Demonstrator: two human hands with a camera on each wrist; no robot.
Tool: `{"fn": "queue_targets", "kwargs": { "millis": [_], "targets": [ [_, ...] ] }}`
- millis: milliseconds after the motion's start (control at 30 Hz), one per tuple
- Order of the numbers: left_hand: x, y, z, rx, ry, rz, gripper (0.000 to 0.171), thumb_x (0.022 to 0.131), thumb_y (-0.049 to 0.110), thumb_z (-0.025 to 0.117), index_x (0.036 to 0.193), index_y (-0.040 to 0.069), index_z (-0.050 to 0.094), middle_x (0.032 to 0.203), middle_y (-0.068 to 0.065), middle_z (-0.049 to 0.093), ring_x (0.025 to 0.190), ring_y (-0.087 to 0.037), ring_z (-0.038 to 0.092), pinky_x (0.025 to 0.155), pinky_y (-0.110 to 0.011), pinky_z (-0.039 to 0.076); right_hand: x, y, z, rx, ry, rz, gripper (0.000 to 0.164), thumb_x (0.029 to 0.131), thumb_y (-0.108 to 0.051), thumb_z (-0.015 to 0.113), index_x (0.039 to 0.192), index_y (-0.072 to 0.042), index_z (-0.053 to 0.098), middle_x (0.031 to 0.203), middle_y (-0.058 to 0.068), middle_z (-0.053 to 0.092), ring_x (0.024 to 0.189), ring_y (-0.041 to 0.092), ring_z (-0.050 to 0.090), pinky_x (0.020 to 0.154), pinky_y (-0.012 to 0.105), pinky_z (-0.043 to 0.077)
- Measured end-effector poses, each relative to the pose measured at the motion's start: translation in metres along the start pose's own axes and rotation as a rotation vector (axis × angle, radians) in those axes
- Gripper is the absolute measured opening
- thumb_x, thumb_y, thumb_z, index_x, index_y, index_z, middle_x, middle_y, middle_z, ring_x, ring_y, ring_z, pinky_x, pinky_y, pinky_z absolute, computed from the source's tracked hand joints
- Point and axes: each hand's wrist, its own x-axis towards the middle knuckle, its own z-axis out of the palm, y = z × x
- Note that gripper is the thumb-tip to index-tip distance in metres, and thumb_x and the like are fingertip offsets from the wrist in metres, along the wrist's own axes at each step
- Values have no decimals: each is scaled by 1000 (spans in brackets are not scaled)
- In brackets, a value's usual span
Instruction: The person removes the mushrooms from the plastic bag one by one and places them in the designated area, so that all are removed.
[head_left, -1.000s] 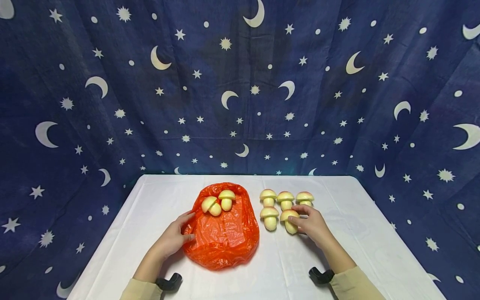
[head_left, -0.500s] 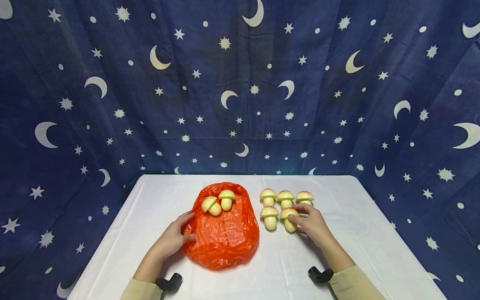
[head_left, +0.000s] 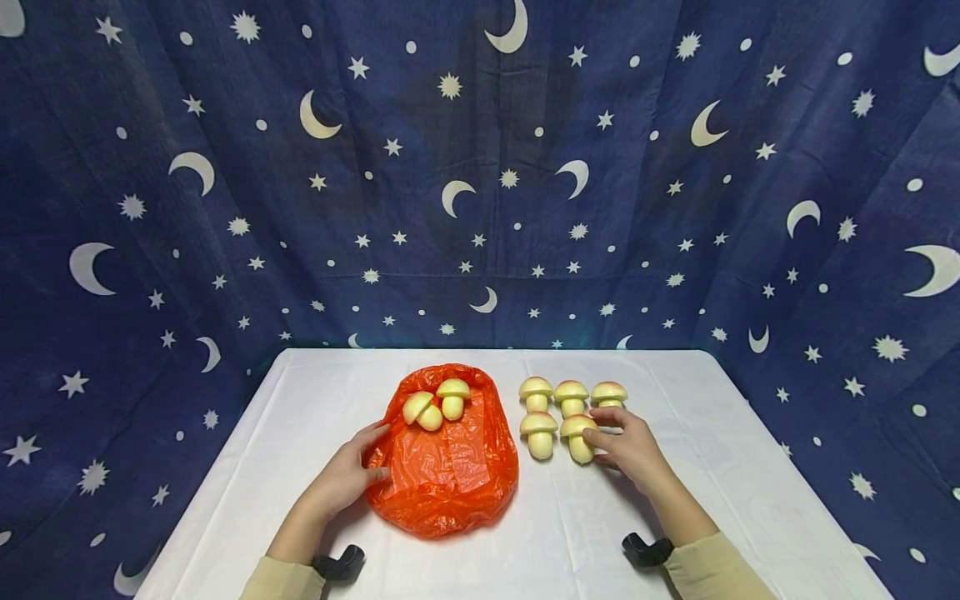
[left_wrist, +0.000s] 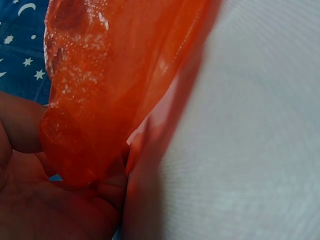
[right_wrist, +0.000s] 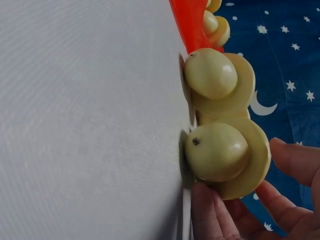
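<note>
My left hand (head_left: pixel 350 468) holds the left side of a red plastic bag (head_left: pixel 457 471), which lies spread on the table with its mouth facing up. In the left wrist view, the thin bag edge (left_wrist: pixel 95 115) sits between thumb and fingers. Two pale yellow toy mushrooms (head_left: pixel 427 412) lie inside at the far end. To the bag's right, my right hand (head_left: pixel 628 446) is beside the nearest right toy mushroom (head_left: pixel 580 439). Its fingers are loosely spread round the cap's right side; the right wrist view shows the fingertips (right_wrist: pixel 207 212) at the mushroom (right_wrist: pixel 220 155).
Another toy mushroom (head_left: pixel 538 435) stands just left of that one. Behind them is a row of three, including a middle mushroom (head_left: pixel 572 398). A white cloth covers the table (head_left: pixel 570 542). A dark blue star-and-moon curtain (head_left: pixel 480 233) hangs behind and at the sides.
The nearest right mushroom shifted slightly away from me into line beside its neighbour. My right hand has since eased off it a little to the right. The left hand and bag look unchanged.
</note>
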Motion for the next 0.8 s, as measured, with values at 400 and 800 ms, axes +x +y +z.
{"fn": "queue_targets", "kwargs": {
  "millis": [400, 800],
  "targets": [
    [-1, 0, 0, -6, -6, 3, 78, 86, -3, 75, 160, 3, 49, 173, -21, 38, 162, -51, 27, 131, -72, 19, -6, -4, -13, -18, -6, -31, 53, 98, -10, 76, 144, 7, 56, 140, 31, 61, 96, 21, 75, 78, 43, 69],
    [0, 2, 0, -2, -4, 3, 79, 87, -3, 75, 161, 3, 48, 173, -22, 37, 162, -51, 27, 131, -72, 19, -12, -17, -19, 11, -26, -77, 52, 98, -7, 75, 144, 7, 55, 138, 31, 64, 95, 23, 76, 80, 47, 69]
  ]
}}
